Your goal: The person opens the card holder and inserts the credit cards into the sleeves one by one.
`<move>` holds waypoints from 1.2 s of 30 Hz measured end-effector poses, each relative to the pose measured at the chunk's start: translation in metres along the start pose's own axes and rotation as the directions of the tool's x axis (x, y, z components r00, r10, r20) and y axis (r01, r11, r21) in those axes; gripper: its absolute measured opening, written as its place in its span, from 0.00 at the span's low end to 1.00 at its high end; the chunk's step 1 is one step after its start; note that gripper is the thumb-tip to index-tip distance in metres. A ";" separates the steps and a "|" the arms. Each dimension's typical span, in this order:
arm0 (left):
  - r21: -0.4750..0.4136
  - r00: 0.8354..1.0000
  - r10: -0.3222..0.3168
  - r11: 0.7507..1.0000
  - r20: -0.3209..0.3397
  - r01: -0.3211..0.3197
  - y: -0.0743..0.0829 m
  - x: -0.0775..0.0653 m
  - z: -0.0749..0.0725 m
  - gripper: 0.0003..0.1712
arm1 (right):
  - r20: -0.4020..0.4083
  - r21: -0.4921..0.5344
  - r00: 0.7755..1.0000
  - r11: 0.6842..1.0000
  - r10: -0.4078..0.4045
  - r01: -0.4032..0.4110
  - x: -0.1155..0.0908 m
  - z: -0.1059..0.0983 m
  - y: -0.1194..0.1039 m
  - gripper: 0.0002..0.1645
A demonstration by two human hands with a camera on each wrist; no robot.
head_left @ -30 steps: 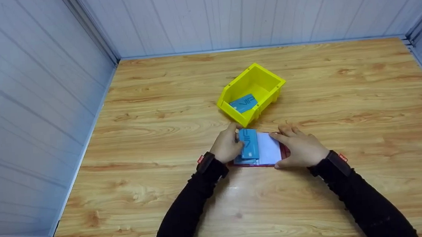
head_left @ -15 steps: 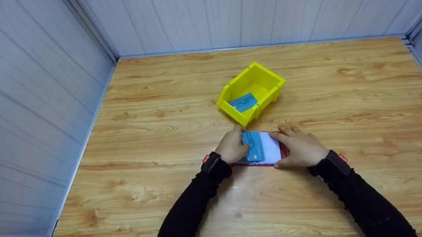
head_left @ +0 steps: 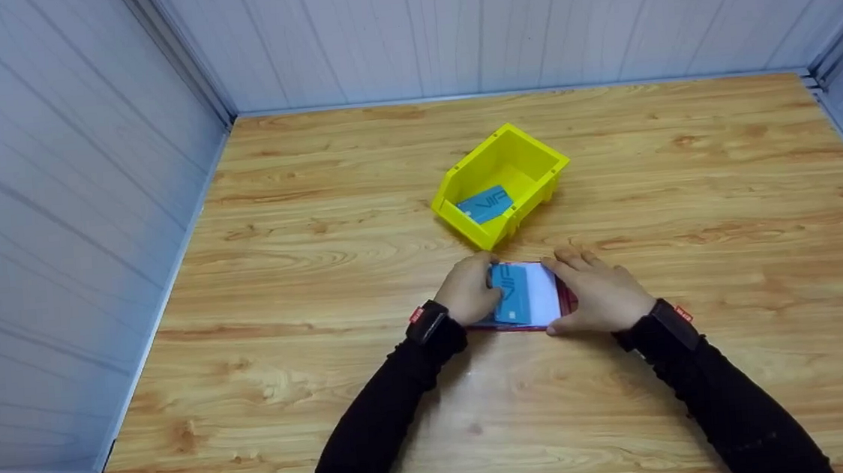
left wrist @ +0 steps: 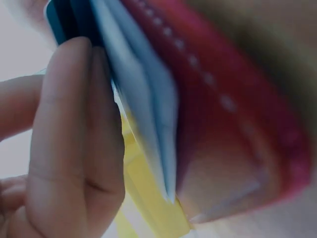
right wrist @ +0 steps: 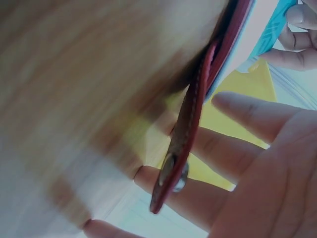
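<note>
A red stitched card wallet [head_left: 566, 299] lies unfolded on the table, a white insert [head_left: 545, 294] showing at its right. My left hand [head_left: 469, 291] pinches a blue VIP card [head_left: 514, 300] over the wallet's left part, thumb on top. In the left wrist view, white leaves [left wrist: 141, 94] stand away from the red cover [left wrist: 213, 134] beside my fingers. My right hand [head_left: 605, 299] rests at the wallet's right end, index finger at the far edge, thumb at the near one. Its fingers spread past a strap with a metal snap [right wrist: 181, 144] in the right wrist view.
Just behind the wallet stands a yellow bin [head_left: 532, 158], with another blue VIP card [head_left: 484, 205] lying in it. The wood-grain table [head_left: 319, 274] meets pale panel walls [head_left: 376, 37] at the back and sides.
My left hand has moved a little to the right and nearer to me, carrying the blue VIP card further over the white insert. The right hand has stayed in place.
</note>
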State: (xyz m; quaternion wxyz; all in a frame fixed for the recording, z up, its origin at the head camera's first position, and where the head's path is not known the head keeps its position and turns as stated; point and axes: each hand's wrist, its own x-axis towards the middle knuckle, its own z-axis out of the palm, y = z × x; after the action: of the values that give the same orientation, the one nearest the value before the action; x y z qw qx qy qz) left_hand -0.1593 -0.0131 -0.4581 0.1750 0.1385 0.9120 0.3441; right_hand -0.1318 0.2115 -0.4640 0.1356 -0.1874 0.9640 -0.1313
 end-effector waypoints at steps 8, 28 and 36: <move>0.058 0.999 -0.036 0.998 -0.002 0.036 0.009 0.006 0.006 0.25 | -0.006 -0.007 1.000 1.000 0.008 -0.008 0.001 0.001 -0.001 0.66; 0.059 0.997 0.078 0.995 -0.023 -0.076 0.019 0.002 0.015 0.30 | -0.008 0.002 1.000 1.000 0.010 -0.010 0.000 0.000 0.000 0.64; 0.019 1.000 0.027 0.999 -0.013 -0.027 0.022 -0.002 0.015 0.28 | 0.010 0.009 1.000 1.000 0.023 -0.023 0.002 -0.001 0.000 0.64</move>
State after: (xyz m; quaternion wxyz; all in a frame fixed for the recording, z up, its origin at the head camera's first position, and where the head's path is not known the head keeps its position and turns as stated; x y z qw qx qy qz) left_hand -0.1482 0.0102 -0.4534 0.1629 0.1502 0.9143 0.3389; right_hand -0.1333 0.2109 -0.4638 0.1428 -0.1762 0.9648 -0.1329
